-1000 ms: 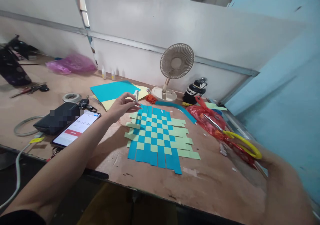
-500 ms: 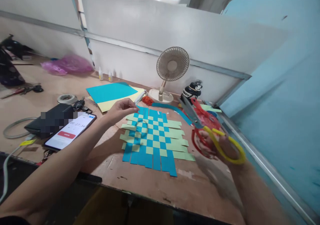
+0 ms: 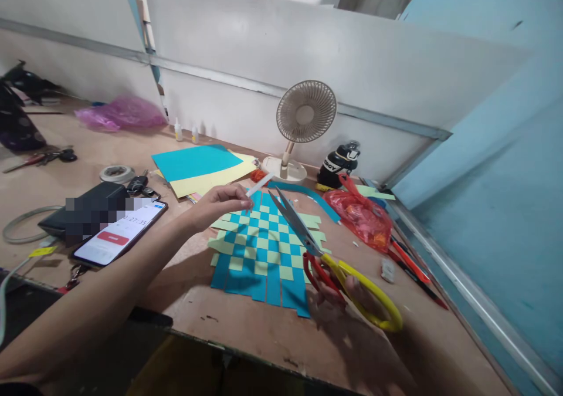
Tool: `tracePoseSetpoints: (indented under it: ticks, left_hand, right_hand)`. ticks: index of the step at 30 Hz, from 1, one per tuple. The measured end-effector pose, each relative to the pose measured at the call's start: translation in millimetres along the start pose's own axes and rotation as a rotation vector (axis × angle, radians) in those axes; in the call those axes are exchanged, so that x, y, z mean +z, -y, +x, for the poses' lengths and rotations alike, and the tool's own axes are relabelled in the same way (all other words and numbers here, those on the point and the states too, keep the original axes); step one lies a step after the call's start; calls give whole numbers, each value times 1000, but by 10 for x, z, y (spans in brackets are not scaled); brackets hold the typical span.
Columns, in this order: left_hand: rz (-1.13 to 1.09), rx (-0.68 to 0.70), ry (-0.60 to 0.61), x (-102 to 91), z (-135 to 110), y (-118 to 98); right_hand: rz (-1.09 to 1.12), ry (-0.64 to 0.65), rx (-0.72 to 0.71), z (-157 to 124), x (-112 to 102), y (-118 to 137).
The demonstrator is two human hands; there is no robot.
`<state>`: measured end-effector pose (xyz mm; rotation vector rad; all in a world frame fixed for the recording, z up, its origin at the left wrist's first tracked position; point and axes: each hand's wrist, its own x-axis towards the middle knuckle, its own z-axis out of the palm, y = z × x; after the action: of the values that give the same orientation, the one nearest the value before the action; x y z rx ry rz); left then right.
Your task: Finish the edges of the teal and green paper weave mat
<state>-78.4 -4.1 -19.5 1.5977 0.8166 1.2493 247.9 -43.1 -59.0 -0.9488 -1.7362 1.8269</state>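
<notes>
- A phone (image 3: 118, 233) is lying face up well left of the woven paper mat, showing a running timer where it can be read at a glance, with a dark wallet (image 3: 83, 220), partly blurred, resting just beside it.
- The left hand (image 3: 217, 205) is hovering at the mat's top-left edge, its fingertips (image 3: 240, 193) pinching a narrow pale paper strip (image 3: 259, 185) so that the strip is sticking out clear of the hand.
- The woven paper mat (image 3: 253, 249), of teal and pale green strips, is lying flat on the plywood workbench (image 3: 206, 325), leaving its loose strip ends free around the edges.
- The right hand (image 3: 329, 302) is gripping the yellow-and-red-handled scissors (image 3: 314, 246) through their loops at the mat's lower-right corner, keeping the pointed blades raised above the weave.
- A red plastic bag (image 3: 360, 217) is lying right of the mat, out of the hands' way.
</notes>
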Motion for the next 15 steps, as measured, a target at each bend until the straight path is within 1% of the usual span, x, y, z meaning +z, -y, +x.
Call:
tracePoseSetpoints:
  ticks: [3, 5, 8, 11, 15]
  left_hand:
    - [66, 20, 1, 22, -7, -1]
    - [91, 36, -7, 34, -10, 8]
    - [98, 45, -10, 41, -13, 33]
    - [48, 31, 6, 35, -17, 64]
    - [-35, -14, 36, 30, -24, 98]
  right_hand:
    - [36, 79, -20, 33, -35, 40]
    - [-28, 119, 4, 25, -52, 92]
    - [-115, 109, -16, -4, -41, 158]
    - [-93, 141, -36, -3, -21, 176]
    - [-127, 163, 18, 24, -59, 122]
